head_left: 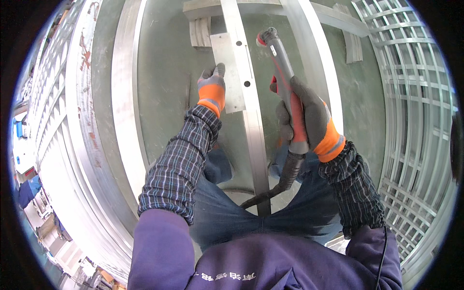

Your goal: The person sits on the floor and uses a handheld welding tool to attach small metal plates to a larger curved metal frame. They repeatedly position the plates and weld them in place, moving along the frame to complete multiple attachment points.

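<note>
My left hand (211, 88), in an orange and dark grey glove, is closed at the left edge of a flat metal plate (235, 89), its fingertips curled against that edge. The plate lies along a narrow metal bar (252, 128) that runs away from me, and two dark round holes show beside it. My right hand (311, 113), gloved alike, is wrapped round the grip of a red and grey welding torch (285, 70). The torch's dark head points away from me, right of the bar and apart from the plate. A black cable (290, 171) trails from the grip towards my lap.
Long pale metal profiles (124, 87) run along both sides. Short metal blocks (199, 33) stand beneath a crosswise bar at the far end. Metal lattice panels (411, 87) rise at the right, with more slatted metal (50, 121) at the left. The greenish surface (166, 63) is scuffed.
</note>
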Motion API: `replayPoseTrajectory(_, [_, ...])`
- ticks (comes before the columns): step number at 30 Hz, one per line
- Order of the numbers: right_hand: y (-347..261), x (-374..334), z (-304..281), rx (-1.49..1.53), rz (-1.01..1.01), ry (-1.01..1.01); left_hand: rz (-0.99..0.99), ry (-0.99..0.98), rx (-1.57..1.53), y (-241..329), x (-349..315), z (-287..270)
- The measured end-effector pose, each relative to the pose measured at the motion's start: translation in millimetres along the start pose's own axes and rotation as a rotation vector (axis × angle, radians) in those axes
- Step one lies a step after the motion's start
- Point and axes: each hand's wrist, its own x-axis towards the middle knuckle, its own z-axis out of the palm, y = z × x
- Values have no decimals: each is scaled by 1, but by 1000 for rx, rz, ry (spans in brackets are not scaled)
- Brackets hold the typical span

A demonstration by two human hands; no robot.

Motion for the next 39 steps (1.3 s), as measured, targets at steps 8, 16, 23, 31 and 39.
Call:
replayPoseTrajectory(8, [-8, 9, 1, 19, -34, -61, -49, -32, -34, -12, 12, -8])
replayPoseTrajectory(16, [-7, 22, 1, -19, -48, -62, -83, 8, 46, -2, 4, 0])
replayPoseTrajectory(23, [-10, 30, -2, 14, -44, -43, -10, 85, 59, 21, -3, 5])
replayPoseTrajectory(31, [-2, 48, 14, 100, -33, 52, -13, 50, -129, 95, -24, -6])
replayPoseTrajectory(39, [1, 73, 30, 149, -63, 90, 92, 100, -129, 143, -26, -11])
